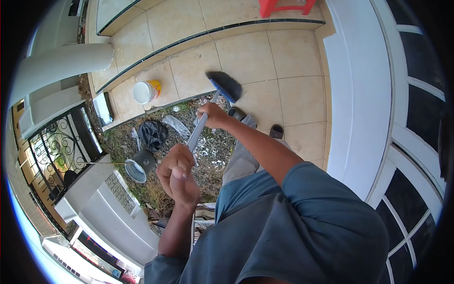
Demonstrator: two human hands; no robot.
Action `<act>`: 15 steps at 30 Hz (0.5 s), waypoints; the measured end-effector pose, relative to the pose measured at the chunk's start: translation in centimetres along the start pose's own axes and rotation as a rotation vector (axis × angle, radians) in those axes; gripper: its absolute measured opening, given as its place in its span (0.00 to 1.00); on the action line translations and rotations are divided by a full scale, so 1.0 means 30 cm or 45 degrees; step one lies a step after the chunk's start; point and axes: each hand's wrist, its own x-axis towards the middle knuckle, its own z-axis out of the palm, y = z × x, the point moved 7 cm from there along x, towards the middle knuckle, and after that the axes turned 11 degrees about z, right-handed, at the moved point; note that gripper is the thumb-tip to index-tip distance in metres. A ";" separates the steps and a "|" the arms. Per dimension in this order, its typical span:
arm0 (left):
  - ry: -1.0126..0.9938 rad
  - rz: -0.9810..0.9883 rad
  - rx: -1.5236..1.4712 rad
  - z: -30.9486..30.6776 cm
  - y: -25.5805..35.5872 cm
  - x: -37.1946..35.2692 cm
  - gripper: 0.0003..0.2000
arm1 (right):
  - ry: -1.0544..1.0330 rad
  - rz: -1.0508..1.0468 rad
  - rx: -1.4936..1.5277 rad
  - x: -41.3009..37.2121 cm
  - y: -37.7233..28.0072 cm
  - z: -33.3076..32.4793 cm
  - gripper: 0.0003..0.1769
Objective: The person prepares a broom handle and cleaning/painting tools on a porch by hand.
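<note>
A broom (226, 86) with a blue head and dark bristles rests on the beige tiles, near the edge of a gravel patch. Its pale grey handle (196, 133) slants down toward my body. My right hand (213, 115) is wrapped round the handle a little above the broom head. Closer to the camera, my left hand (179, 175) is closed round the handle's upper end, hiding its tip.
The gravel and weed patch (208, 151) holds a black plastic bag (152, 135) and a grey bucket (140, 166). A white and yellow tub (146, 92) stands on the tiled step. A red stool (286, 7) is at the top, beyond a raised step. White wall at right.
</note>
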 end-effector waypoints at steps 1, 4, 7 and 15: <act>-0.132 0.064 0.141 0.039 0.051 -0.012 0.23 | -0.136 0.066 0.057 -0.012 -0.056 0.062 0.10; -0.218 0.177 0.210 0.091 0.229 -0.035 0.25 | 0.084 -0.274 0.236 -0.098 -0.259 0.094 0.15; -0.033 0.307 0.067 0.003 0.458 -0.076 0.29 | 0.160 -0.147 0.122 -0.245 -0.393 0.006 0.11; 0.289 -0.238 -0.368 0.291 -0.149 -0.275 0.14 | 0.413 0.344 -0.601 -0.565 0.229 -0.683 0.11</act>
